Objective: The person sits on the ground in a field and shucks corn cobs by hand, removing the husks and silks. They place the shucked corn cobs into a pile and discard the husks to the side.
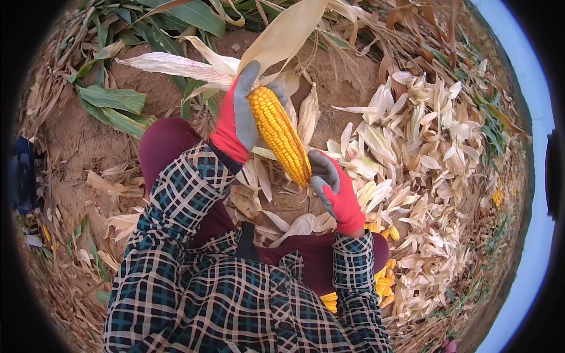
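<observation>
My left hand [240, 110], in a red and grey work glove, grips the base of a yellow ear of corn [279, 134]. Peeled-back pale husks [284, 33] fan out above and to the left of that hand. The ear's kernels are bare, and its tip points down to the right. My right hand [335, 189], gloved alike, is at the tip with its fingers partly curled; whether they press on the ear is hard to tell. The far fingers of my left hand are partly hidden behind the ear.
A large heap of dry husks [423, 167] lies on the right. Several husked ears [385, 282] lie beside my right knee. Green and dry corn stalks [119, 99] cover the ground ahead and left. A dark blue object [22, 174] stands at the far left.
</observation>
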### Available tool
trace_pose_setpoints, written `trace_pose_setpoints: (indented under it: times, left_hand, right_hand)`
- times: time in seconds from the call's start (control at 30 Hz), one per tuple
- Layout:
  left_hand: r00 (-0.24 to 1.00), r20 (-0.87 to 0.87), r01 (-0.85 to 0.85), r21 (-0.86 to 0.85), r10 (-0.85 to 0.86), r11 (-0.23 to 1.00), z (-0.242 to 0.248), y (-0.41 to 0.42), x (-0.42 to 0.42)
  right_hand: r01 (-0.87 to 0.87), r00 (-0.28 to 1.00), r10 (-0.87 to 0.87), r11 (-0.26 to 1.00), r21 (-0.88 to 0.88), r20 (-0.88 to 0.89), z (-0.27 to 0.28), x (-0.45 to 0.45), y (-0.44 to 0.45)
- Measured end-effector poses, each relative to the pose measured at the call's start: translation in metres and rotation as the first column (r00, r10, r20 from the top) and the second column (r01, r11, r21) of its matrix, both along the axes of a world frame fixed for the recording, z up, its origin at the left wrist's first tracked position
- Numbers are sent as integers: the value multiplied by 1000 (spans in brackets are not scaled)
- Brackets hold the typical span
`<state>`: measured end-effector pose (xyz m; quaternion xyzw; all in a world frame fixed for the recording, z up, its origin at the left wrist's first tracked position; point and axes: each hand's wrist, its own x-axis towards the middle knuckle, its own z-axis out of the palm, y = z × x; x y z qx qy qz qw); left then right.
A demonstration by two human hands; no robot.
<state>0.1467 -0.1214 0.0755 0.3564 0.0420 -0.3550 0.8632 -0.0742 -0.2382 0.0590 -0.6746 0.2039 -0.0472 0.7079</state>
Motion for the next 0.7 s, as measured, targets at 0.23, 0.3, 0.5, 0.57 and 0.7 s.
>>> trace_pose_setpoints:
  times: [0.23,0.3,0.5,0.57,0.7]
  left_hand:
    - [996,-77,53,30,-51,998,-4,-4,-2]
    - [994,-79,72,37,-69,997,-3,-3,-2]
    - [989,-31,147,90,-144,985,-5,-1,-8]
    - [986,32,158,120,-162,980,-1,-1,-13]
    - [976,28,209,132,-214,969,-4,-2,-15]
  right_hand:
    - [-269,962,132,592,-760,-238,13,-9,5]
    - [-236,970,186,602,-763,-154,11,-10,4]
    - [-275,950,290,606,-747,-114,10,-14,9]
    - [-306,938,322,593,-745,-130,8,-17,11]
    - [-357,932,325,737,-574,-162,9,-20,10]
